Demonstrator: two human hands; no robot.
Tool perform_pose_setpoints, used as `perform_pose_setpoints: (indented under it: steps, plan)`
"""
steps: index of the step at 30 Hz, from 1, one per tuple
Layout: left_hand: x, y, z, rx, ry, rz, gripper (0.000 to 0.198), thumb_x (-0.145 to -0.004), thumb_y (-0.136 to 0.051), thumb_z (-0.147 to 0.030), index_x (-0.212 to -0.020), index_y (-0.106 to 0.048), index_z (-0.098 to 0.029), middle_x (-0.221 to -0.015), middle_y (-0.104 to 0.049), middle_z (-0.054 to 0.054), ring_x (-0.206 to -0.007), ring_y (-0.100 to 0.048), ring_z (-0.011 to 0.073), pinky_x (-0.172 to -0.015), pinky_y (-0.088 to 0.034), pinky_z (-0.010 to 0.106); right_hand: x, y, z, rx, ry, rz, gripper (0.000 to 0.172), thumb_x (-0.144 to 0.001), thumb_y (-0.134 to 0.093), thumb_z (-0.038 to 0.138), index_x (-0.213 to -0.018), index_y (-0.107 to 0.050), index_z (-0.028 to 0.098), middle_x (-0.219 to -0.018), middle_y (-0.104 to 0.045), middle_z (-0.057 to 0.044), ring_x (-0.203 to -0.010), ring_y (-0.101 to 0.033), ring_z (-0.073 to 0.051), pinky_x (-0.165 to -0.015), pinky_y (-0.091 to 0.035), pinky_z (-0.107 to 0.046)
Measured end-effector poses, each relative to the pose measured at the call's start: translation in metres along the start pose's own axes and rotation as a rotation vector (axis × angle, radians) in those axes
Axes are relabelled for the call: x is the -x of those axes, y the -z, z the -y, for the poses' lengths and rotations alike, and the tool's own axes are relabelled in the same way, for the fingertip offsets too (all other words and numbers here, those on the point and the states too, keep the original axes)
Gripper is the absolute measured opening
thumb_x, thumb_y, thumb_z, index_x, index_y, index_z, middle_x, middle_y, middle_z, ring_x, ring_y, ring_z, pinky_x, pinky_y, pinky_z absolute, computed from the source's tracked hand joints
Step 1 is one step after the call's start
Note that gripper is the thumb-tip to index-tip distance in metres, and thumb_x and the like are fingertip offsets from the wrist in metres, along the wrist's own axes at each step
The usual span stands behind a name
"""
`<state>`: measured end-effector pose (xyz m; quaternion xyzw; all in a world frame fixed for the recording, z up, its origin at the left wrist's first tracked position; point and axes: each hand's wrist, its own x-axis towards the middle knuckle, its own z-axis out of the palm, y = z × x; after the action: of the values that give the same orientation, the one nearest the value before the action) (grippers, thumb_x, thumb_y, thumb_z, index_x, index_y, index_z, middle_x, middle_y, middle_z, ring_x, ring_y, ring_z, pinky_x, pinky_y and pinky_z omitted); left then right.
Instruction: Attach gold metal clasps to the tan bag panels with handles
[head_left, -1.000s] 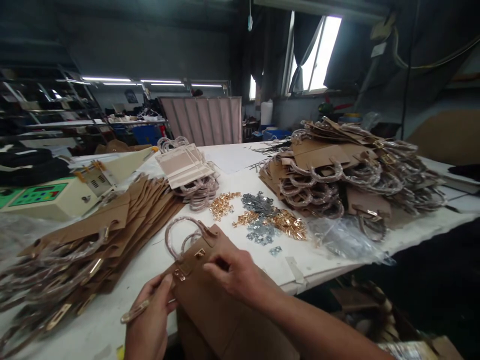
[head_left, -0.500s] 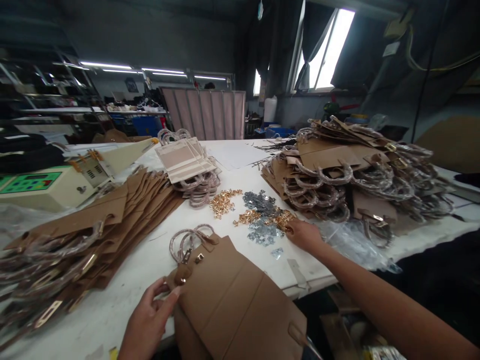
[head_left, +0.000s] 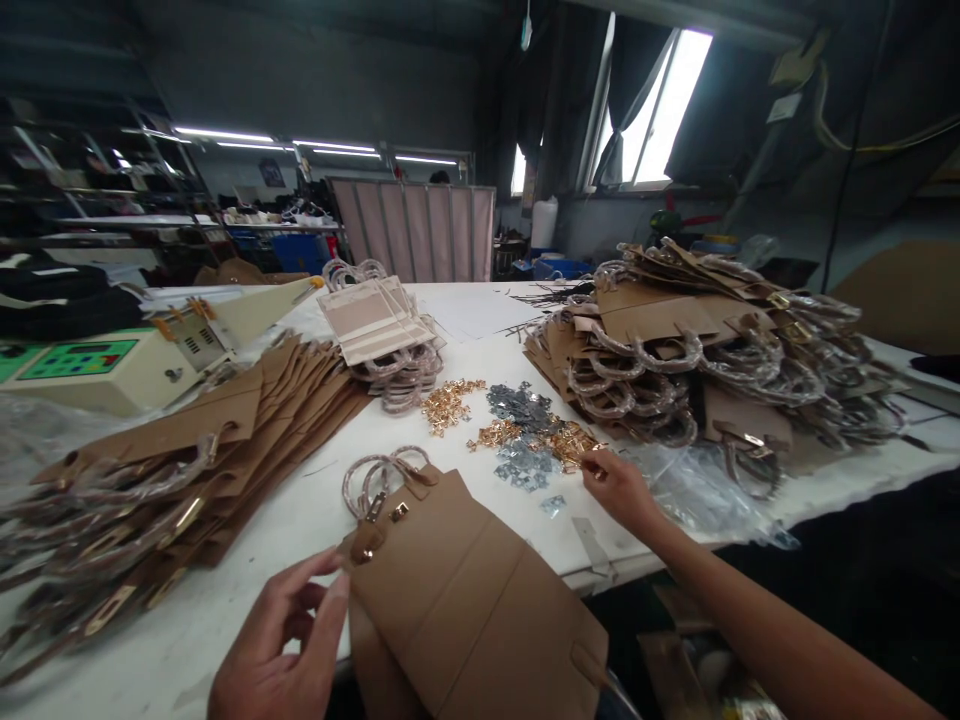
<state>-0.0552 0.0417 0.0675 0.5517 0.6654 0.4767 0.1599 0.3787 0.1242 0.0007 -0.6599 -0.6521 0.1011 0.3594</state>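
A brown bag panel (head_left: 465,570) lies at the table's front edge, partly overhanging. Plastic-wrapped handles (head_left: 367,485) and small gold fittings (head_left: 399,512) are at its upper end. My left hand (head_left: 281,625) is beside the panel's left edge, thumb and forefinger curved with a gap between them; whether the tips touch it I cannot tell. Fingertips pinched together, my right hand (head_left: 615,490) is at the near right side of a pile of small gold metal pieces (head_left: 574,443). What it pinches is hidden. Flat silver metal plates (head_left: 525,465) lie left of it.
Brown bag panels with wrapped handles are stacked at left (head_left: 247,430) and heaped at right (head_left: 675,310). Light panels (head_left: 375,320) lie farther back. A beige machine (head_left: 112,370) stands at left. Clear plastic (head_left: 697,490) lies by my right forearm.
My right hand has drawn back slightly from the gold pieces, toward me and right. My left hand has shifted left and down from the panel's fittings. The panel has barely moved.
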Motion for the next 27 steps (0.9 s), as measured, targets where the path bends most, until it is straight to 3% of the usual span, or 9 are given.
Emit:
perform_pose_setpoints:
  steps: [2,4,7,10,14,17,20,24,27]
  plan:
    - [0.009,-0.009,-0.013,0.059,-0.081,0.084,0.043,-0.081,-0.066,-0.060,-0.105,-0.071,-0.026,-0.094,-0.072,0.002,-0.075,-0.067,0.0182,-0.061,-0.054,0.025,0.008,-0.002,0.025,-0.191,-0.038,-0.001,0.032,-0.091,-0.053,0.034,-0.115,-0.066,0.017,-0.098,-0.072,-0.009,-0.086,-0.068,-0.024,-0.077,-0.054,-0.035]
    - [0.019,-0.023,-0.024,0.124,-0.122,0.217,0.037,-0.084,-0.066,-0.055,-0.104,-0.073,-0.024,-0.094,-0.073,0.003,-0.073,-0.066,0.0166,-0.064,-0.055,0.026,0.022,-0.008,0.060,-0.575,-0.118,0.052,0.036,-0.089,-0.064,0.038,-0.119,-0.063,0.019,-0.098,-0.071,-0.007,-0.085,-0.069,-0.022,-0.071,-0.055,-0.032]
    - [0.031,-0.049,-0.040,0.225,-0.083,0.446,0.041,-0.090,-0.063,-0.049,-0.120,-0.069,-0.022,-0.102,-0.072,0.005,-0.072,-0.064,0.0148,-0.064,-0.055,0.025,0.051,-0.021,0.118,-1.199,-0.269,0.191,0.039,-0.079,-0.083,0.034,-0.112,-0.067,0.021,-0.094,-0.068,-0.003,-0.082,-0.066,-0.020,-0.069,-0.053,-0.029]
    - [0.038,-0.067,-0.051,0.323,-0.058,0.555,0.040,-0.094,-0.061,-0.045,-0.127,-0.068,-0.022,-0.109,-0.072,0.006,-0.089,-0.068,0.0175,-0.075,-0.056,0.026,0.077,-0.033,0.160,-1.438,-0.333,0.320,0.035,-0.075,-0.088,0.032,-0.104,-0.072,0.021,-0.091,-0.067,-0.002,-0.080,-0.064,-0.017,-0.069,-0.052,-0.028]
    - [0.040,-0.068,-0.053,0.322,-0.120,0.538,0.027,-0.097,-0.060,-0.041,-0.109,-0.075,-0.023,-0.098,-0.073,0.004,-0.088,-0.069,0.0171,-0.080,-0.055,0.027,0.090,-0.040,0.176,-1.403,-0.342,0.358,0.028,-0.079,-0.087,0.038,-0.095,-0.073,0.020,-0.089,-0.067,-0.001,-0.077,-0.062,-0.017,-0.074,-0.051,-0.031]
    - [0.041,-0.064,-0.048,0.248,-0.181,0.471,0.022,-0.097,-0.062,-0.038,-0.103,-0.075,-0.023,-0.093,-0.072,0.003,-0.083,-0.068,0.0163,-0.072,-0.053,0.025,0.088,-0.038,0.173,-1.120,-0.256,0.333,0.033,-0.079,-0.084,0.047,-0.093,-0.073,0.019,-0.086,-0.069,-0.002,-0.079,-0.061,-0.019,-0.077,-0.048,-0.033]
    - [0.041,-0.064,-0.042,0.154,-0.364,0.368,0.016,-0.097,-0.062,-0.031,-0.104,-0.074,-0.022,-0.092,-0.071,0.004,-0.079,-0.067,0.0153,-0.071,-0.053,0.025,0.088,-0.036,0.169,-0.918,-0.199,0.332,0.040,-0.084,-0.077,0.057,-0.082,-0.071,0.018,-0.077,-0.068,-0.002,-0.075,-0.059,-0.019,-0.072,-0.045,-0.031]
    - [0.044,-0.071,-0.036,0.029,-0.619,0.304,0.019,-0.097,-0.058,-0.020,-0.109,-0.073,-0.022,-0.095,-0.073,0.006,-0.086,-0.068,0.0180,-0.081,-0.056,0.030,0.090,-0.040,0.167,-0.967,-0.192,0.532,0.050,-0.089,-0.068,0.065,-0.076,-0.069,0.017,-0.070,-0.069,-0.003,-0.069,-0.061,-0.020,-0.068,-0.045,-0.031]
    - [0.045,-0.076,-0.034,0.009,-0.576,0.333,0.020,-0.096,-0.058,-0.018,-0.108,-0.074,-0.023,-0.096,-0.073,0.007,-0.089,-0.068,0.0186,-0.082,-0.056,0.031,0.089,-0.046,0.164,-1.053,-0.210,0.590,0.049,-0.086,-0.072,0.066,-0.079,-0.070,0.017,-0.071,-0.070,-0.004,-0.071,-0.063,-0.020,-0.070,-0.046,-0.031]
